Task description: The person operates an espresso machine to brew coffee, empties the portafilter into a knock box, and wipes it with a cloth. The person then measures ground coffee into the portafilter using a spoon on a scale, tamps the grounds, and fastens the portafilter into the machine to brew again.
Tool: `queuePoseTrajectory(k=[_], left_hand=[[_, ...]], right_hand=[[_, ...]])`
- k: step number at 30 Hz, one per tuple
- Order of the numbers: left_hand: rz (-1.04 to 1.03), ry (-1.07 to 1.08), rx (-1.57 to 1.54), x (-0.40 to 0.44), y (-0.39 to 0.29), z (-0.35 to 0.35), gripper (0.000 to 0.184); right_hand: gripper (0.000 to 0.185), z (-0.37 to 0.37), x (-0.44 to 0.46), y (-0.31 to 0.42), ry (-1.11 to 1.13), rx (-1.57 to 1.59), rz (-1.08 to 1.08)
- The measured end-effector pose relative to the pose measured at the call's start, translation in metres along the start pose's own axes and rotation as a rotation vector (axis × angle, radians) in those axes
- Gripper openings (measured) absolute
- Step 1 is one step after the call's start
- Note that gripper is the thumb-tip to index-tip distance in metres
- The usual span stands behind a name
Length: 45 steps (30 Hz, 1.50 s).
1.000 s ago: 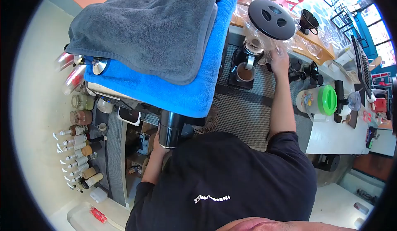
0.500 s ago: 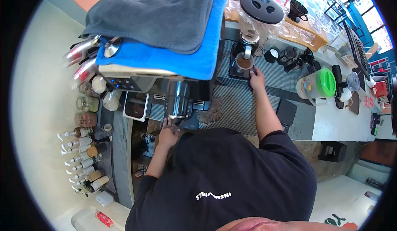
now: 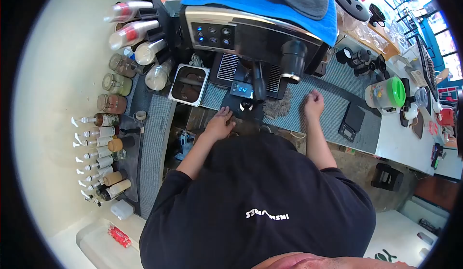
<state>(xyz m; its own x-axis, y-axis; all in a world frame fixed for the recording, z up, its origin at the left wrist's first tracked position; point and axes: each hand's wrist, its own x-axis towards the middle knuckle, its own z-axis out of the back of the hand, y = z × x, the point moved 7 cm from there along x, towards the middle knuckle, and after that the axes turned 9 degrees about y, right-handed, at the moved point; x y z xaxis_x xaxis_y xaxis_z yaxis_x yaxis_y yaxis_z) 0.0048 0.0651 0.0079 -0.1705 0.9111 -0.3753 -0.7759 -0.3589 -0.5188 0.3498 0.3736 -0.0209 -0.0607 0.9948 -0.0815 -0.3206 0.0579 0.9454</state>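
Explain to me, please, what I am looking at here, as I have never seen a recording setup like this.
There is no robot here: a person works with two bare hands, filmed by a camera worn on the head, looking forward and down. So the black shirt at the bottom is the wearer's own.

In front stands an espresso machine with a blue towel on top and a black portafilter handle sticking out. A steel pan sits to its left, and a black scale lies on the counter at right.

The left hand is at the counter's edge and the right hand over the grey mat. I see nothing held in either.
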Motion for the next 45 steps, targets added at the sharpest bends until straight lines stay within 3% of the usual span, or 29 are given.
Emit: queuePoseTrajectory(k=[2, 5, 6, 13, 17, 21, 24, 27, 31, 45], left_hand=[[0.050, -0.019, -0.257, -0.007, -0.002, 0.024, 0.051], [0.009, -0.151, -0.516, -0.012, 0.010, 0.046, 0.039], [-0.073, -0.295, -0.494, -0.017, 0.002, 0.064, 0.030], [-0.123, -0.334, -0.714, -0.019, -0.020, 0.137, 0.041], [-0.333, -0.541, -0.782, -0.020, -0.042, 0.183, 0.023], [-0.460, -0.855, -0.586, -0.035, -0.074, 0.239, 0.052], [-0.445, -1.002, -0.453, -0.040, -0.096, 0.274, 0.074], [-0.488, -1.051, -0.383, -0.022, -0.104, 0.292, 0.084], [-0.454, -1.183, -0.318, -0.013, -0.118, 0.299, 0.081], [-0.429, -1.140, -0.415, -0.011, -0.116, 0.302, 0.082]], right_hand=[[0.023, -0.019, -0.031, -0.024, 0.145, 0.263, -0.191], [0.015, -0.036, -0.072, -0.017, 0.212, 0.254, -0.289], [0.020, -0.039, -0.081, -0.014, 0.246, 0.197, -0.301], [0.032, -0.064, -0.113, -0.025, 0.338, 0.269, -0.564], [0.032, -0.063, -0.110, -0.024, 0.302, 0.256, -0.558], [0.033, -0.062, -0.107, -0.023, 0.292, 0.186, -0.567], [0.035, -0.063, -0.102, -0.027, 0.271, 0.125, -0.569], [0.035, -0.063, -0.103, -0.023, 0.252, 0.110, -0.577], [0.034, -0.064, -0.096, -0.032, 0.269, 0.141, -0.579], [0.034, -0.063, -0.100, -0.026, 0.257, 0.104, -0.598]])
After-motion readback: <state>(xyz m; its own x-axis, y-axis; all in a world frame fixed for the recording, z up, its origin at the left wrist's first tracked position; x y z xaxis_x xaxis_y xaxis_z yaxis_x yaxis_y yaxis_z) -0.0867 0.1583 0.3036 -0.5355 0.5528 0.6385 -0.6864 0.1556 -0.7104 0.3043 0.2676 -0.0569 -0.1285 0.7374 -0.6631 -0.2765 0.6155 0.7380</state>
